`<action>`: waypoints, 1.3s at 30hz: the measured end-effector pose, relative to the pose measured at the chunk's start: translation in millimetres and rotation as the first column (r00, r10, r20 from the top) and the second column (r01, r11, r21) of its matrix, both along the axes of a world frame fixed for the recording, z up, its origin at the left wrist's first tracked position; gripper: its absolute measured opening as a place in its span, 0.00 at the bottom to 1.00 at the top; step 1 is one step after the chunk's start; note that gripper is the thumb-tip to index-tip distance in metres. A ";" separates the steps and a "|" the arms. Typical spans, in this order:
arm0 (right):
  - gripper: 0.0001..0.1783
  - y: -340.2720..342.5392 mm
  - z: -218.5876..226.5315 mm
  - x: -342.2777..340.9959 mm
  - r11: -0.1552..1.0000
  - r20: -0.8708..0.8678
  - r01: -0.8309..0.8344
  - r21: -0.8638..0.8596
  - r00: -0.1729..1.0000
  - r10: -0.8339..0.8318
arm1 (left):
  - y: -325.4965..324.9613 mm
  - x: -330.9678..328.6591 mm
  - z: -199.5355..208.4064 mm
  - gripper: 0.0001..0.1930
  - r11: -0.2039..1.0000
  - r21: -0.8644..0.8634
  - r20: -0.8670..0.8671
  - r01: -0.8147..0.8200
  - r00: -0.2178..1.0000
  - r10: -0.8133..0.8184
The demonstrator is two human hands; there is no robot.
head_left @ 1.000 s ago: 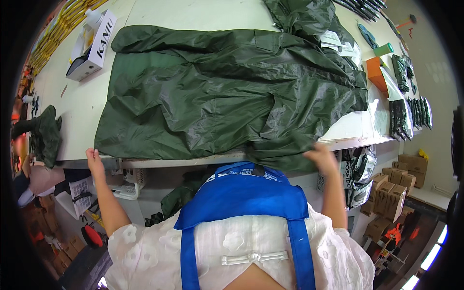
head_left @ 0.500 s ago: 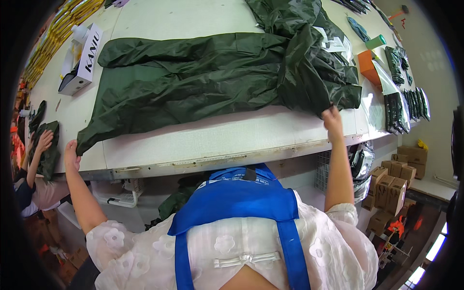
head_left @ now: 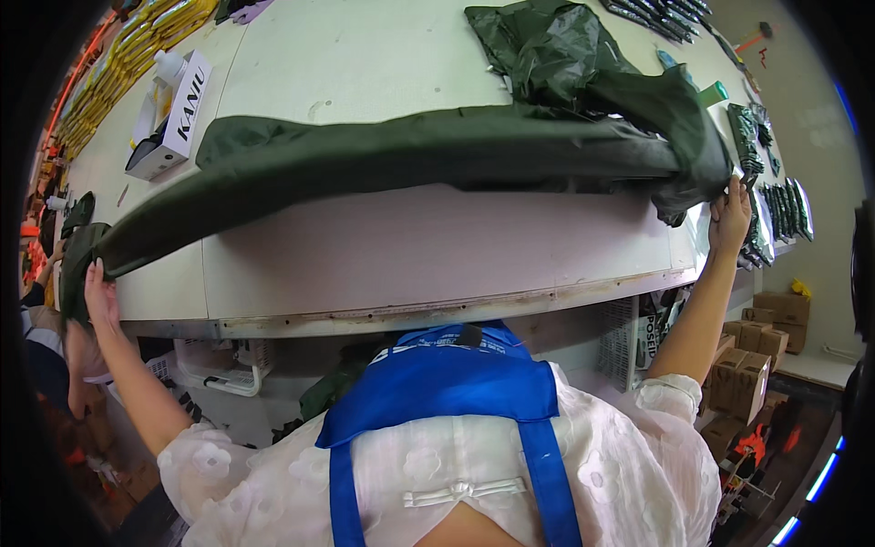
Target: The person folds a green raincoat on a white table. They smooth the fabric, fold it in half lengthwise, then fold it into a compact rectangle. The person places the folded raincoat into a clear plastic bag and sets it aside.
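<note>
A long dark green waterproof garment [head_left: 392, 159] stretches across the white work table [head_left: 428, 246], pulled taut between my hands. Its near edge is lifted and blurred by motion. My left hand [head_left: 100, 290] pinches the garment's left end beyond the table's front left edge. My right hand [head_left: 732, 217], raised at the table's right side, grips the bunched right end. Whether it is trousers or a coat I cannot tell. Behind its right part lies crumpled dark green fabric [head_left: 556, 50], which touches it.
A white box [head_left: 173, 128] with a bottle in it stands at the left. Yellow packets [head_left: 128, 68] line the far left, and dark packs [head_left: 784, 210] lie at the right. Another person's arm [head_left: 75, 360] is close by my left hand. Cartons [head_left: 738, 374] sit lower right.
Both hands have moved outward, the left one leftward and the right one rightward and up. The garment, earlier lying wrinkled on the table, is now stretched tight with its near edge raised.
</note>
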State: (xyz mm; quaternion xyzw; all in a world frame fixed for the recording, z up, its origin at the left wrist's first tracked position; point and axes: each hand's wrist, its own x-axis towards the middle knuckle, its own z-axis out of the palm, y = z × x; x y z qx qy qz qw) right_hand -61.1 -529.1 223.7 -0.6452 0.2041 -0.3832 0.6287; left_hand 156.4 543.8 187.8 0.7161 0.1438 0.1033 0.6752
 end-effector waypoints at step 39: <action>0.06 -165.2 37.6 -111.0 0.917 -0.038 0.390 -0.083 0.918 -0.394 | 15.5 40.4 37.7 0.17 0.945 0.261 -0.018 -0.199 0.977 0.211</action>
